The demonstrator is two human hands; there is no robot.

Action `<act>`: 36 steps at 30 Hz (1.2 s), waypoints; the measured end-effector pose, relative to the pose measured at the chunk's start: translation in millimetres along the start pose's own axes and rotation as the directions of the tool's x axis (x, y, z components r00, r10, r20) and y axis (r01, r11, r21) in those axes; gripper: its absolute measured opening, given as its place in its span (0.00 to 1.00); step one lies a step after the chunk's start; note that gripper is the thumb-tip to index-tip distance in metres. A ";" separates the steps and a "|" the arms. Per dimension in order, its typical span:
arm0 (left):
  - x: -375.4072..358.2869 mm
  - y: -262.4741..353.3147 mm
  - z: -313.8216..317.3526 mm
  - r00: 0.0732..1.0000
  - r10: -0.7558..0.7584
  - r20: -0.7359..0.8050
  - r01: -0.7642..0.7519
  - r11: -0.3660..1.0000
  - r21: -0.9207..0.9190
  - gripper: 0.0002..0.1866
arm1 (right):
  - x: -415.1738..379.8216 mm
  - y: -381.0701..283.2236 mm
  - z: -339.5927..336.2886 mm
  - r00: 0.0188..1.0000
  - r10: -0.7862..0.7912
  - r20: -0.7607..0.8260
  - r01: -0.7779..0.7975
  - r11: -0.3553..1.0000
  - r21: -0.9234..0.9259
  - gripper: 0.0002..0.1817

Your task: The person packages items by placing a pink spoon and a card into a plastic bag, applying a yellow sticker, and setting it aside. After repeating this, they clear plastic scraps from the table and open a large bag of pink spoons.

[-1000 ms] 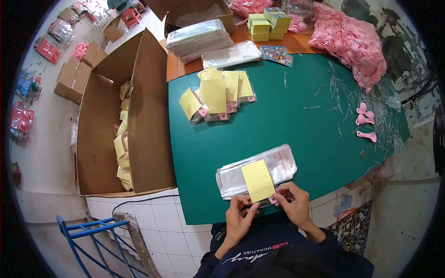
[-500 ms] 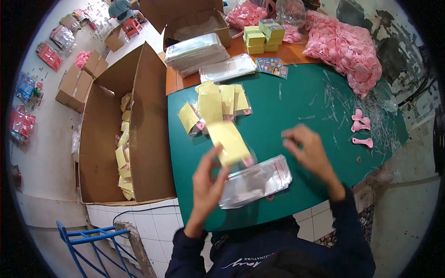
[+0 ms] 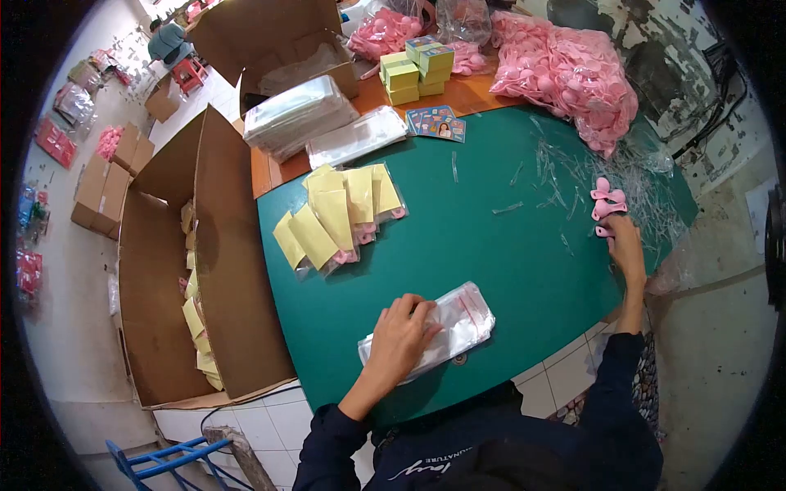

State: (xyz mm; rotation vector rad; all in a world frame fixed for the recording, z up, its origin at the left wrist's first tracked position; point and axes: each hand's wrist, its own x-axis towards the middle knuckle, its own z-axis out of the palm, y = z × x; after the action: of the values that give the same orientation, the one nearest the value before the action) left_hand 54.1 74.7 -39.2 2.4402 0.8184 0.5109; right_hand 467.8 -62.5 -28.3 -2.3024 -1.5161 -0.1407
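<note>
My left hand [image 3: 401,335] rests on a stack of clear plastic bags [image 3: 465,317] near the table's front edge, its fingers bent and its thumb apart. At the right, my right hand [image 3: 627,250] has its fingers closed on a small pink spoon [image 3: 604,232]. Other pink spoons [image 3: 607,199] lie just beyond those fingers. Left of centre, several clear packets with yellow cards [image 3: 313,233] and pink spoons inside lie overlapping on the green table [image 3: 491,254].
A tall cardboard box [image 3: 241,286] holding more packets stands left of the table. Along the back are stacked clear bags [image 3: 299,119], card bundles [image 3: 417,69], printed cards [image 3: 438,124] and a big bag of pink spoons [image 3: 565,78]. Clear plastic strips [image 3: 565,176] litter the right side.
The packet from my left hand now lies with the others at left, and that hand has come down on the bag stack. My right hand has reached rightward to a pink spoon.
</note>
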 end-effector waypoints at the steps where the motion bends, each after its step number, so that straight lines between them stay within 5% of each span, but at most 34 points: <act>1: 0.7 -1.7 2.4 1.000 0.011 -0.006 -0.011 1.000 -0.009 0.14 | -5.0 3.6 1.8 0.999 -0.022 0.034 0.024 0.997 -0.073 0.19; 4: 2.4 -7.2 8.6 0.999 -0.028 -0.037 0.024 0.995 -0.100 0.11 | -5.5 -3.3 -1.0 0.995 -0.097 -0.033 0.091 0.984 -0.150 0.18; 7: 2.3 -3.6 2.9 0.997 -0.027 -0.071 0.020 0.995 -0.098 0.09 | -3.6 -9.8 2.5 0.996 -0.053 0.065 0.068 0.961 -0.268 0.17; 13: -2.6 -9.5 2.4 0.969 0.046 -0.241 -0.059 0.997 -0.050 0.09 | 1.2 13.8 24.1 0.999 0.027 0.042 -0.021 0.992 -0.127 0.15; 16: -3.5 -10.3 0.8 0.983 -0.075 -0.169 0.028 0.964 -0.266 0.08 | 2.5 4.2 19.9 0.996 0.076 0.052 -0.070 0.992 -0.107 0.15; 19: 1.7 -4.9 -7.7 0.985 -0.084 -0.150 0.040 0.960 -0.276 0.09 | -2.6 -1.4 21.1 0.998 -0.049 -0.031 0.039 0.966 -0.257 0.18; 21: 3.1 -5.2 -9.0 0.992 -0.031 -0.121 0.003 0.974 -0.225 0.10 | -3.9 4.5 25.6 0.995 0.085 -0.047 -0.094 0.958 -0.272 0.18; 25: 2.6 -0.9 -13.6 1.000 0.022 -0.018 -0.025 0.988 -0.153 0.10 | -3.9 32.0 36.3 0.994 0.098 -0.045 -0.100 0.993 -0.068 0.19; 28: 3.1 -7.0 -8.1 0.997 0.002 0.074 0.014 0.977 -0.211 0.09 | -11.1 9.5 24.6 0.941 0.316 -0.118 -0.338 0.890 -0.306 0.18; 31: 9.0 -10.3 -19.9 0.956 0.042 0.289 0.074 0.923 -0.378 0.10 | -11.4 31.2 32.9 0.919 0.391 -0.042 -0.392 0.903 -0.178 0.17; 34: 17.5 -15.6 -38.8 0.823 0.363 0.436 -0.116 0.860 -0.497 0.10 | -13.4 37.3 30.8 0.965 0.249 -0.087 -0.259 0.957 -0.133 0.15; 36: 20.7 -7.0 -49.7 0.690 0.438 0.576 -0.046 0.821 -0.569 0.10 | -15.1 24.4 21.0 0.973 0.207 -0.102 -0.223 0.957 -0.184 0.13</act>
State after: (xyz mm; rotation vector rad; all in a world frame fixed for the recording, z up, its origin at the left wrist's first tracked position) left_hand 42.0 109.9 0.3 1.9749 -0.0059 -0.1196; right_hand 481.0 -76.3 -58.2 -2.5635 -1.2501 -0.3330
